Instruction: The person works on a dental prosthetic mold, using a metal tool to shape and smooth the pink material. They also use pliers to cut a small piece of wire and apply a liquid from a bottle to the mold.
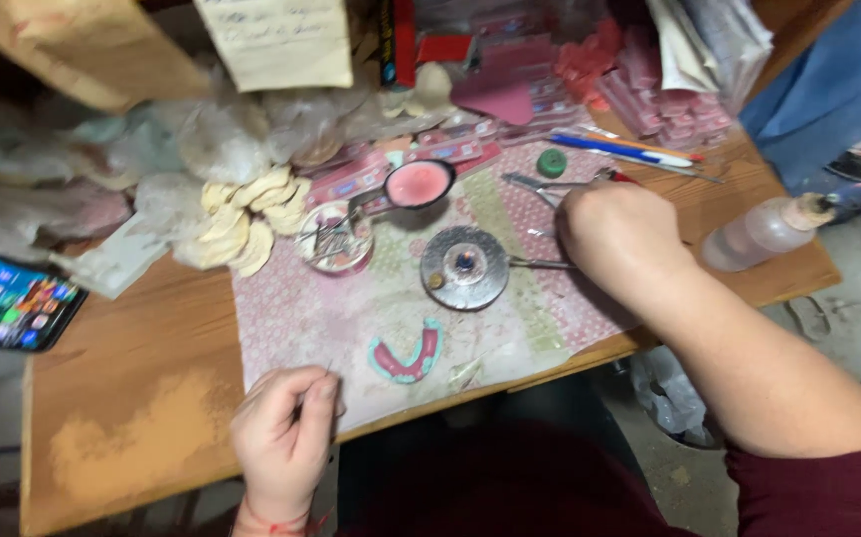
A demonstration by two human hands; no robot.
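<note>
My left hand point(286, 428) rests at the near edge of the wooden table point(132, 398), fingers curled around a thin metal tool. Just right of it lies a horseshoe-shaped pink wax arch on a pale green base point(407, 358). My right hand point(614, 234) is closed on a thin metal instrument whose tip reaches toward a round metal burner point(463, 267) in the middle of the patterned cloth point(301, 313). A small black bowl of pink wax point(418, 184) sits behind the burner.
A glass dish with metal bits point(334, 239), a stack of pale plaster casts point(247, 214), a phone with a lit screen point(8, 303), a clear squeeze bottle point(764, 231), pens point(629, 149), a green cap point(551, 162) and pink wax boxes point(664, 94) crowd the table.
</note>
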